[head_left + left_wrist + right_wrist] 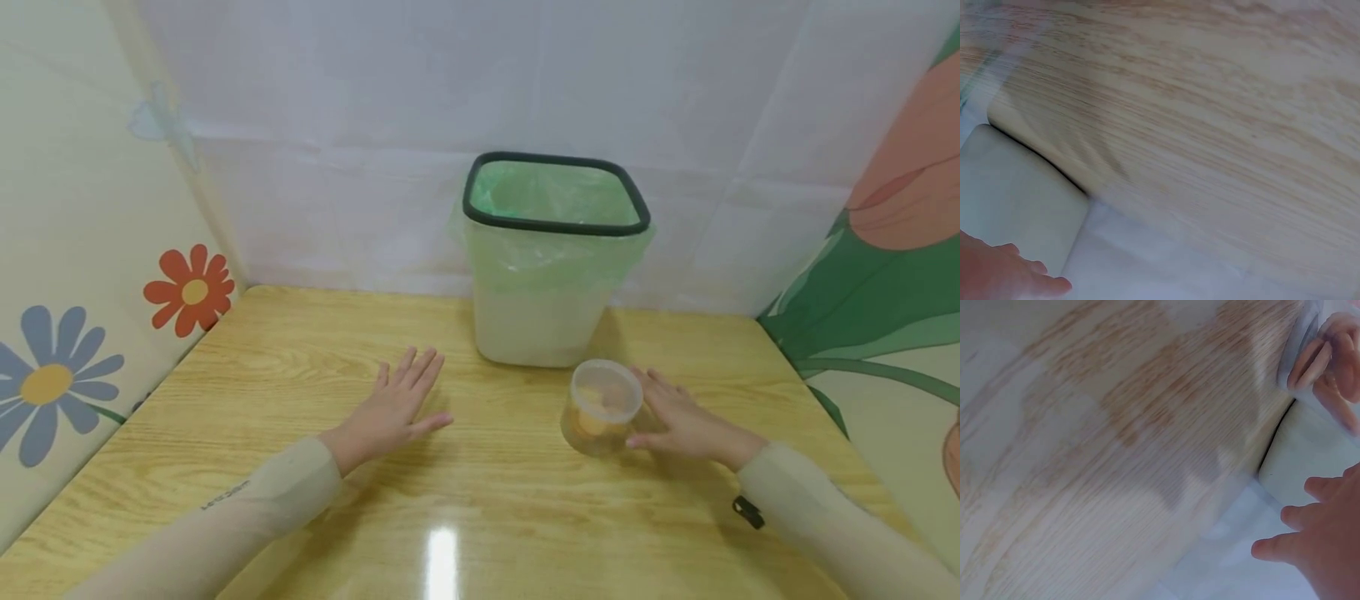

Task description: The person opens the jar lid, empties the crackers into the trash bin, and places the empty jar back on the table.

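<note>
A clear round plastic tub point(576, 429) with an open-looking pale rim stands on the table, right of centre. Orange-brown pieces point(1311, 362) show through its wall; their kind is unclear. Beside the tub's right side is my right hand point(686, 425), fingers extended and thumb apart; whether it touches the wall cannot be told. In the right wrist view, the fingers of that hand point(1329, 531) are spread. My left hand point(390, 417) hovers over or rests on the table left of centre, fingers straight, holding nothing. Part of it point(997, 272) appears in the left wrist view.
Behind the tub stands a whitish waste bin point(536, 325) with a black rim point(555, 227) and a green bag liner point(555, 258). The wood-grain table point(315, 358) meets a white cloth point(360, 167) at the back. A small black object point(747, 512) is by the right sleeve.
</note>
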The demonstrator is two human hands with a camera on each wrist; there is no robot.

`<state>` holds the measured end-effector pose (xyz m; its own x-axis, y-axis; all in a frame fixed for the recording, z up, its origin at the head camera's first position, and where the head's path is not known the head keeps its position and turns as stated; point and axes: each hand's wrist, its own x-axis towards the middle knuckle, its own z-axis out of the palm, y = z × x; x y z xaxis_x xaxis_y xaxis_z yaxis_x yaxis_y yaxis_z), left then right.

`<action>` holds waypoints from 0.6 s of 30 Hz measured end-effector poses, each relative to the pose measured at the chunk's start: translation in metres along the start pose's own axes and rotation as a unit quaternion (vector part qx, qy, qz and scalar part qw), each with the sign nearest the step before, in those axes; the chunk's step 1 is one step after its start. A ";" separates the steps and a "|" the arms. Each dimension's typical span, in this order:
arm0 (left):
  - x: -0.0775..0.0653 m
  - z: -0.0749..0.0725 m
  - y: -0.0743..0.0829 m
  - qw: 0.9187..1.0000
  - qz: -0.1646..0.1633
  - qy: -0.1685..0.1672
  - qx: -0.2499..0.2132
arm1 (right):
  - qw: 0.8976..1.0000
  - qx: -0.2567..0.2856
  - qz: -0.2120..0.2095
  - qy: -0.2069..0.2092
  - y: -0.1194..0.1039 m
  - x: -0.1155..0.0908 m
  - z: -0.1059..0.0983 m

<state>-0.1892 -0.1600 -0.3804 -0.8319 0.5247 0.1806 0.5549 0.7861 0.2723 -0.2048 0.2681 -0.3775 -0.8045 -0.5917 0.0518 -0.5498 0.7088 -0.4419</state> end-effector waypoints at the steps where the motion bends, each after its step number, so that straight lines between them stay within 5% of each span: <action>1: 0.000 0.000 0.000 1.000 0.001 -0.001 0.001 | 1.000 0.001 0.002 -0.001 0.000 0.000 0.000; 18: 0.003 0.005 0.007 1.000 0.019 -0.010 0.008 | 0.999 0.039 -0.003 -0.008 -0.001 0.002 0.003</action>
<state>-0.1872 -0.1510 -0.3831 -0.8097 0.5612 0.1715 0.5867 0.7704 0.2494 -0.2051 0.2655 -0.3797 -0.7971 -0.6024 0.0418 -0.5356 0.6735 -0.5094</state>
